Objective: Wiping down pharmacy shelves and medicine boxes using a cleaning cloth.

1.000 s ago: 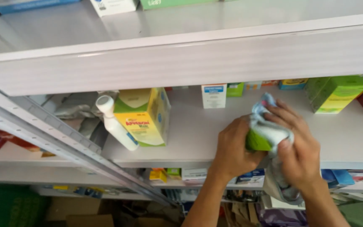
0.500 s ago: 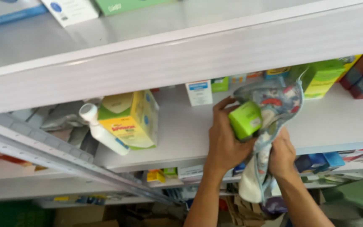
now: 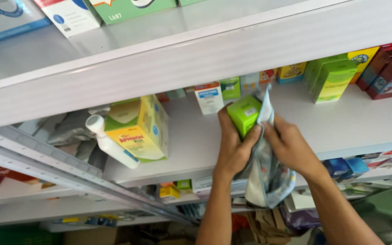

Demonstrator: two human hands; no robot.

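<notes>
My left hand (image 3: 232, 145) grips a small bright green box (image 3: 244, 114) and holds it up in front of the middle white shelf (image 3: 191, 145). My right hand (image 3: 291, 144) holds a grey-blue patterned cloth (image 3: 267, 174) pressed against the right side of that box; the rest of the cloth hangs down below both hands. Both forearms reach up from the bottom of the view.
On the shelf stand a yellow and green box (image 3: 137, 129), a white bottle (image 3: 110, 143) lying tilted, a small white box (image 3: 208, 97), green boxes (image 3: 332, 79) and dark red boxes (image 3: 389, 72). More boxes sit on the shelf above (image 3: 114, 31). Lower shelves hold small packets.
Both hands moved left and up with the green box. The cloth, first draped over the box, now lies against its right side and the box's top shows.
</notes>
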